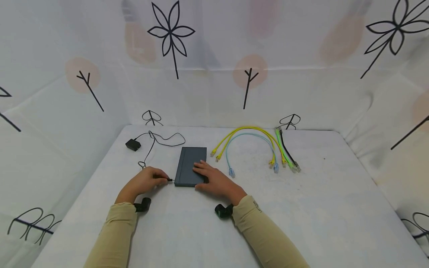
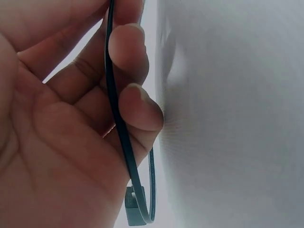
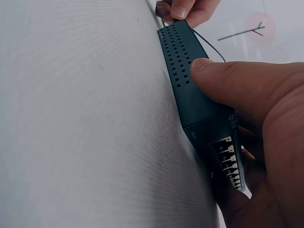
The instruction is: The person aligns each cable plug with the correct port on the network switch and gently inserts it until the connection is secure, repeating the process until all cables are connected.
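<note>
A dark blue-grey network switch lies flat on the white table, in front of the person. The left hand pinches a thin black power plug right at the switch's left side. Its cord runs along the palm in the left wrist view. With its fingers over the top, the right hand holds the switch at its right side. In the right wrist view the thumb presses the vented side, near the row of ports; the other fingers are partly hidden behind the switch.
A black power adapter with a looped cord lies at the back left. Behind and right of the switch are yellow network cables, a light blue cable, a green cable and a black cable. White patterned cloth walls the table.
</note>
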{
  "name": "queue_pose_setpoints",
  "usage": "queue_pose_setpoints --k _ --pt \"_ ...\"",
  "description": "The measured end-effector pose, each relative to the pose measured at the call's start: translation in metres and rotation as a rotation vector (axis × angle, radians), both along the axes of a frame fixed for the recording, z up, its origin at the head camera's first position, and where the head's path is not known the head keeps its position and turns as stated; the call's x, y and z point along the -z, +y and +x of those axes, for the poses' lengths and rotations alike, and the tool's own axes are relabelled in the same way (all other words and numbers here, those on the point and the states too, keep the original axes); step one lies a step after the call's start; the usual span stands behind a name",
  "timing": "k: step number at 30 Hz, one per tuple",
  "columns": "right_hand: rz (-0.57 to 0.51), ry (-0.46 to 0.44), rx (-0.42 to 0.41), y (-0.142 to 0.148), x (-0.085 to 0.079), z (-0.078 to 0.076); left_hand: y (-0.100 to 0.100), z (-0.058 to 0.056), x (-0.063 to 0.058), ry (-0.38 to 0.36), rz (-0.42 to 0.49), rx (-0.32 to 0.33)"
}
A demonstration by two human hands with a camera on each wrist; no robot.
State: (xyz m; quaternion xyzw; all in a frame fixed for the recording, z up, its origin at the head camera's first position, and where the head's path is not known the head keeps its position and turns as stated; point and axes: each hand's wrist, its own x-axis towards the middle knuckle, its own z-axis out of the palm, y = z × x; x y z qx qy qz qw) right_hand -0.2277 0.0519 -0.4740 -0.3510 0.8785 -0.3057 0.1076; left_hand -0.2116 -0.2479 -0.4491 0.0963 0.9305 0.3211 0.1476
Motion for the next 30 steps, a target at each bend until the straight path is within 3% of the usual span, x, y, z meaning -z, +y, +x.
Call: queue_pose_setpoints --k 17,30 --pt "0.001 -0.010 0.009 -0.0006 0.0006 -0.0004 0.0004 -0.0002 0.0004 -0.026 -0.008 -0.010" --pt "0.000 -0.013 0.012 -0.0015 0.0013 -0.0007 0.0010 -0.0028 0.0023 -0.006 -0.019 -0.002"
